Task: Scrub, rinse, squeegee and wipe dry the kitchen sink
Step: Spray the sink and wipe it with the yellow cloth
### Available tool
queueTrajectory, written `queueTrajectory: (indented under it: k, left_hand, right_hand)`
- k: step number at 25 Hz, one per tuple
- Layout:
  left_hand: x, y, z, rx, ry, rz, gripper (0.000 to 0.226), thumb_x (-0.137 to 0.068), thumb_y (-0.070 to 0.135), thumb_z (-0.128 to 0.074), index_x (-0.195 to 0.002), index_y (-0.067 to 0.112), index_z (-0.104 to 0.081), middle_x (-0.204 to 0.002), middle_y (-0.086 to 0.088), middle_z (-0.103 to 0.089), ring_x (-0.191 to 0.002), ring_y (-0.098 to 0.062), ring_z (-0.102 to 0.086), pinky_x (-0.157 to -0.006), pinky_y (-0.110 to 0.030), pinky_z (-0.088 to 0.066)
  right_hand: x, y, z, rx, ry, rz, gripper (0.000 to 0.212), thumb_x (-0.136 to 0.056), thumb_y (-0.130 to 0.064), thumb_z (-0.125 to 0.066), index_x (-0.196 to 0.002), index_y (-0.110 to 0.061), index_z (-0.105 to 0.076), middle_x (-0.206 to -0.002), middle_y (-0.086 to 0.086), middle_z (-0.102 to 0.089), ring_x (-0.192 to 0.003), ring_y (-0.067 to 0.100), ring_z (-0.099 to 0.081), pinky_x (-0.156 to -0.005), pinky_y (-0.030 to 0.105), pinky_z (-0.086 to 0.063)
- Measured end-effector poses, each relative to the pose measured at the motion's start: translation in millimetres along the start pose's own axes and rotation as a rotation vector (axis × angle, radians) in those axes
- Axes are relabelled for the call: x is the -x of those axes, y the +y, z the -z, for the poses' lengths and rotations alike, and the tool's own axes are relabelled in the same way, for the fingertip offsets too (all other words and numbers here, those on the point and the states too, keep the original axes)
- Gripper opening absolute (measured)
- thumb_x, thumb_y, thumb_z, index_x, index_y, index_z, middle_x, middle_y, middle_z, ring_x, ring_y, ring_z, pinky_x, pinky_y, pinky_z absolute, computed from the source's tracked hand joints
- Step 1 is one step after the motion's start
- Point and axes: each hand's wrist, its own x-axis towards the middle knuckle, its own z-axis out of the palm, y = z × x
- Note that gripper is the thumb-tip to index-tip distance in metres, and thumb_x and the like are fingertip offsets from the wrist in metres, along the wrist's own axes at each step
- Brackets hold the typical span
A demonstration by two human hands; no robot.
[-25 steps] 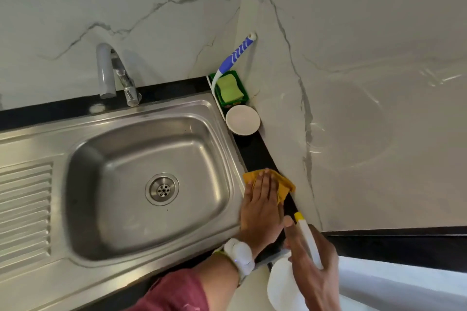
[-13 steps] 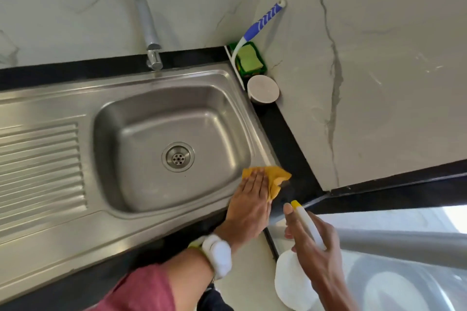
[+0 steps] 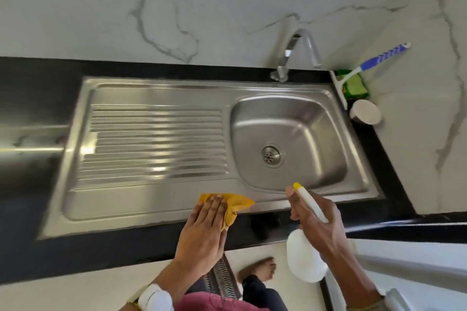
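The left hand (image 3: 204, 225) lies flat with straight fingers on a yellow cloth (image 3: 233, 206), pressing it on the front rim of the steel sink (image 3: 156, 206), near the corner of the basin. The right hand (image 3: 319, 222) has its fingers curled around a white spray bottle (image 3: 304, 257), whose yellow nozzle points to the basin. Behind the sink stands the faucet (image 3: 294, 54), and at the right back corner there are a squeegee (image 3: 364, 68), a green sponge (image 3: 355, 84) and a small white bowl (image 3: 366, 111).

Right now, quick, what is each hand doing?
Left hand: open, flat fingers pressing the yellow cloth on the sink rim.
Right hand: closed around the white spray bottle.
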Motion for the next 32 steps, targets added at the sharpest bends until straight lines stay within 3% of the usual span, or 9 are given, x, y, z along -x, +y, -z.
queueTrajectory:
  k: [7, 11, 14, 16, 19, 23, 26, 29, 32]
  left_hand:
    - [36, -178, 43, 0.096, 0.098, 0.771, 0.086, -0.102, 0.06, -0.007, -0.16, -0.002, -0.02, -0.167, -0.024, -0.022, -0.156, -0.039, -0.018, -0.125, -0.058, -0.015]
    - [36, -200, 53, 0.231, 0.218, 0.828, 0.09, -0.1, 0.069, -0.002, -0.164, 0.006, -0.008, -0.172, -0.017, -0.009, -0.159, -0.032, -0.006, -0.128, -0.05, -0.004]
    - [44, -183, 75, 0.738, 0.537, 1.076, 0.074, -0.105, 0.064, -0.024, -0.157, 0.013, -0.038, -0.153, -0.015, -0.048, -0.143, -0.037, -0.042, -0.119, -0.054, -0.031]
    - [44, -183, 98, 1.123, 0.766, 1.203, 0.058, -0.109, 0.055, -0.031, -0.151, 0.019, -0.05, -0.136, 0.001, -0.061, -0.129, -0.025, -0.055, -0.11, -0.041, -0.039]
    - [58, -200, 112, 1.466, 0.93, 1.089, 0.046, -0.112, 0.045, -0.032, -0.152, 0.031, -0.05, -0.136, 0.017, -0.065, -0.129, -0.006, -0.059, -0.115, -0.032, -0.037]
    - [66, -214, 108, 1.447, 0.81, 0.988, 0.048, -0.111, 0.044, -0.033, -0.156, 0.03, -0.043, -0.147, 0.013, -0.058, -0.135, -0.007, -0.054, -0.116, -0.035, -0.037]
    - [68, -215, 111, 1.315, 0.63, 0.987, 0.061, -0.106, 0.055, -0.032, -0.155, 0.021, -0.043, -0.136, 0.007, -0.059, -0.13, -0.017, -0.054, -0.113, -0.036, -0.037]
    - [71, -219, 102, 1.235, 0.391, 0.896, 0.079, -0.095, 0.082, -0.024, -0.155, 0.033, -0.038, -0.13, 0.013, -0.058, -0.122, -0.012, -0.053, -0.106, -0.036, -0.036]
    - [73, -221, 92, 1.186, 0.367, 0.874, 0.087, -0.085, 0.089, -0.023, -0.157, 0.041, -0.032, -0.143, 0.014, -0.054, -0.133, -0.014, -0.05, -0.114, -0.04, -0.037]
  right_hand:
    - [24, -29, -89, -0.042, -0.155, 0.094, 0.065, -0.082, -0.074, -0.07, -0.079, -0.009, -0.066, -0.069, 0.013, -0.068, -0.069, 0.03, -0.065, -0.069, 0.045, -0.056]
    - [18, -35, -120, 0.174, -0.31, 0.18, 0.073, -0.077, -0.084, -0.061, -0.07, -0.011, -0.063, -0.064, 0.004, -0.069, -0.057, 0.019, -0.063, -0.057, 0.038, -0.051]
    - [15, -41, -143, 0.237, -0.329, 0.172, 0.077, -0.072, -0.087, -0.064, -0.066, -0.01, -0.062, -0.059, 0.004, -0.067, -0.049, 0.016, -0.059, -0.051, 0.033, -0.048]
    - [13, -48, -161, 0.217, -0.292, 0.14, 0.077, -0.069, -0.088, -0.066, -0.062, -0.012, -0.059, -0.058, 0.005, -0.067, -0.048, 0.017, -0.059, -0.049, 0.033, -0.048]
    - [14, -71, -195, 0.251, -0.339, 0.104, 0.07, -0.071, -0.08, -0.073, -0.057, -0.014, -0.056, -0.053, -0.001, -0.064, -0.046, 0.01, -0.057, -0.05, 0.031, -0.049]
    - [13, -96, -240, 0.135, -0.291, 0.082, 0.055, -0.071, -0.072, -0.081, -0.063, -0.02, -0.065, -0.057, 0.001, -0.066, -0.051, 0.015, -0.062, -0.053, 0.035, -0.054]
    - [9, -116, -265, 0.147, -0.183, 0.01, 0.073, -0.065, -0.083, -0.076, -0.07, -0.01, -0.068, -0.06, 0.009, -0.068, -0.06, 0.028, -0.07, -0.057, 0.044, -0.059]
    - [4, -130, -280, 0.145, -0.145, -0.017, 0.074, -0.061, -0.082, -0.078, -0.07, -0.009, -0.067, -0.056, 0.0, -0.066, -0.061, 0.026, -0.07, -0.061, 0.043, -0.061]
    - [-2, -141, -289, 0.1, -0.197, -0.012, 0.069, -0.062, -0.077, -0.082, -0.072, -0.01, -0.07, -0.065, 0.008, -0.072, -0.059, 0.024, -0.07, -0.064, 0.047, -0.062]
